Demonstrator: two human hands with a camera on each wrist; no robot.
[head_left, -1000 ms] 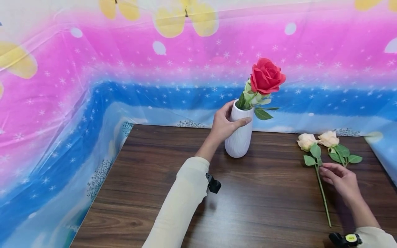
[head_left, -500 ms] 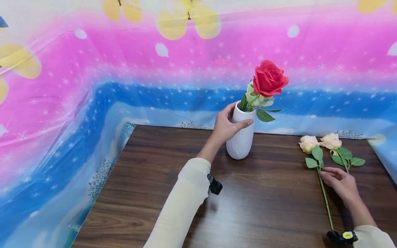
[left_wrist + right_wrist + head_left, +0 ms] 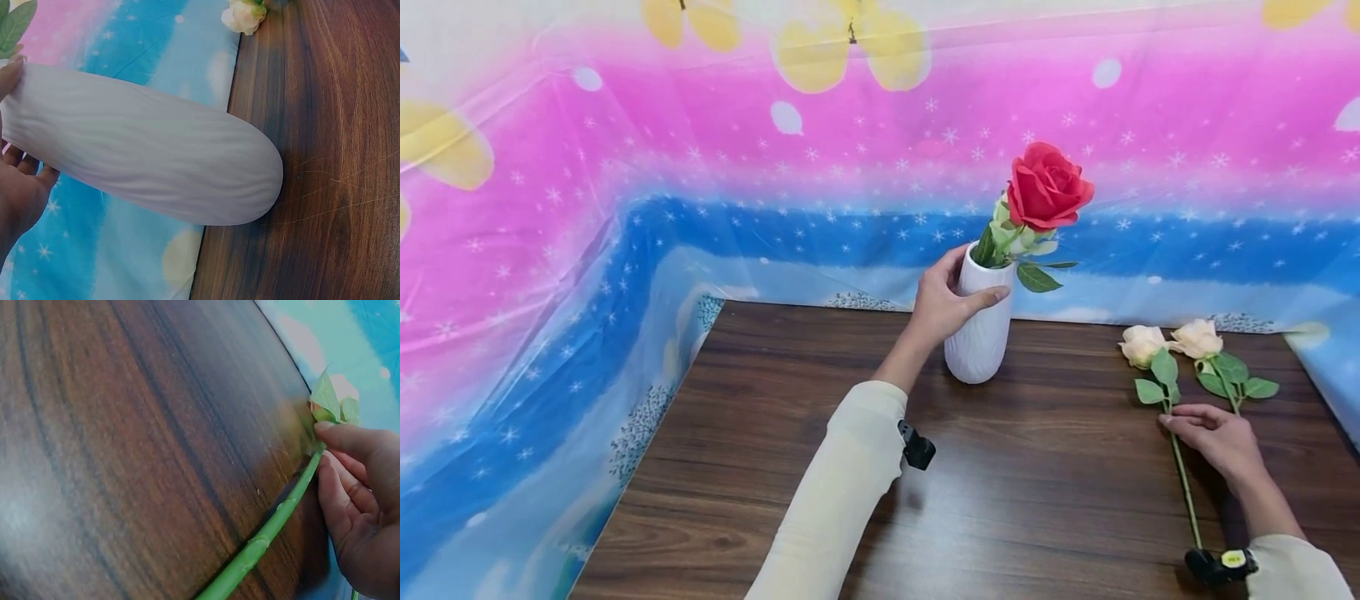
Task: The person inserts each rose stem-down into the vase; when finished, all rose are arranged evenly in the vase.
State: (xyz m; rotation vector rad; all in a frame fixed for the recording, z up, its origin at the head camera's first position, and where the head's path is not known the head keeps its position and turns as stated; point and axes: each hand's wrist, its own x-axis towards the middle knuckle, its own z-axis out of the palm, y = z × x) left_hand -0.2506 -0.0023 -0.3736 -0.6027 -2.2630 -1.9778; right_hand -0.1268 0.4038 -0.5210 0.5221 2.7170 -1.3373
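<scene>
My left hand (image 3: 946, 304) grips the upper part of a white ribbed vase (image 3: 979, 346), thumb across its front just below the rim. A red rose (image 3: 1051, 187) leans right out of the vase, with pale green blooms and leaves below it. In the left wrist view the vase's rounded bottom end shows by the tabletop. At the right, my right hand (image 3: 1217, 437) pinches the green stem (image 3: 269, 534) of a cream rose (image 3: 1143, 346) just below its leaves. The right wrist view has thumb and fingertips meeting at that stem.
A second cream rose (image 3: 1197, 338) lies just right of the first, its lower stem hidden behind my right hand. The dark wooden table (image 3: 760, 442) ends at a pink and blue cloth backdrop (image 3: 850, 167) behind and on the left.
My right hand has moved slightly left, and its thumb and fingers have come onto the cream rose's stem. The left hand keeps holding the vase in place.
</scene>
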